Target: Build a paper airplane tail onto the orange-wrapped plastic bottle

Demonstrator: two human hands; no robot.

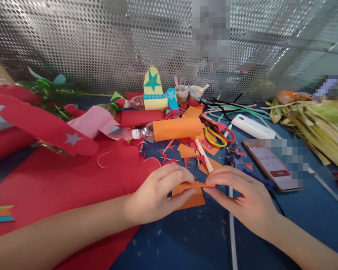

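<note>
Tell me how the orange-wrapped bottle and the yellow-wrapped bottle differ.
The orange-wrapped bottle has a plain sleeve; the yellow-wrapped bottle has a dotted blue band and a green-starred yellow piece above it. The orange-wrapped bottle lies nearer the left hand; the yellow-wrapped bottle lies farther back near the metal screen. Both lie on their sides, clear necks toward the picture's left.

Scissors (pixel 207 137) and paper scraps (pixel 186 150) suggest a craft workspace.

The left grip (pixel 163 193) and right grip (pixel 245 193) pinch an orange paper strip (pixel 198 184); beyond both lies an orange-wrapped bottle (pixel 174 129), left of them red paper (pixel 73 180), right of them a phone (pixel 272 165).
</note>
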